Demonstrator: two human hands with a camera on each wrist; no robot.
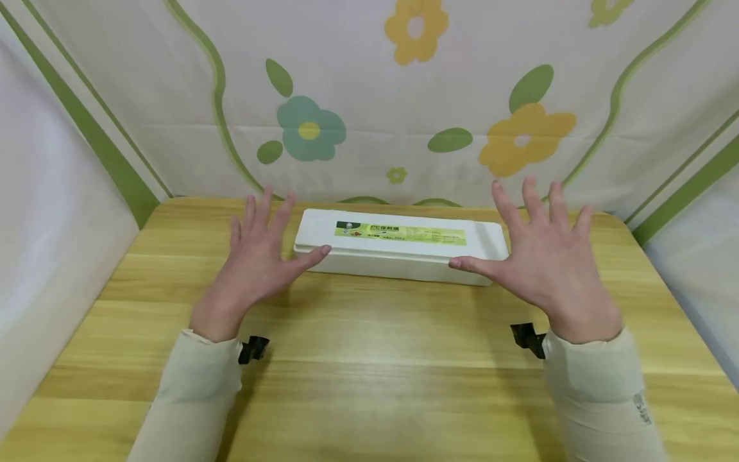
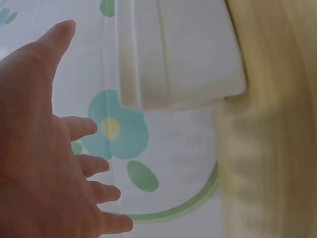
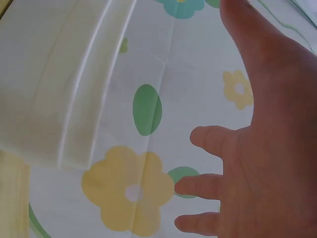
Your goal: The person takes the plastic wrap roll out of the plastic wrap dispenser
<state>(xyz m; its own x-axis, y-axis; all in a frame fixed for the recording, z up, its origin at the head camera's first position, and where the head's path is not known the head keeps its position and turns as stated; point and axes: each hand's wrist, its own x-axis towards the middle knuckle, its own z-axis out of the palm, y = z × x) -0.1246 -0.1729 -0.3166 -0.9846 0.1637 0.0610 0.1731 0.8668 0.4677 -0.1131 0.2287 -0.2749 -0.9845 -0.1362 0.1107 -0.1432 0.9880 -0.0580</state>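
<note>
A long white plastic box (image 1: 398,247) with a green and yellow label lies flat across the back of the wooden table (image 1: 369,359). My left hand (image 1: 262,253) is spread open just off the box's left end, thumb pointing at its front corner. My right hand (image 1: 539,256) is spread open at the right end, thumb by the front edge. Neither hand grips anything. In the left wrist view the left hand (image 2: 39,148) is apart from the box (image 2: 178,54). The right wrist view shows the right hand (image 3: 267,148) away from the box (image 3: 54,84).
A white cloth with flowers and green stripes (image 1: 369,102) hangs close behind the table and along both sides. The table's rounded back corners meet the cloth. Bare wood lies between the box and me.
</note>
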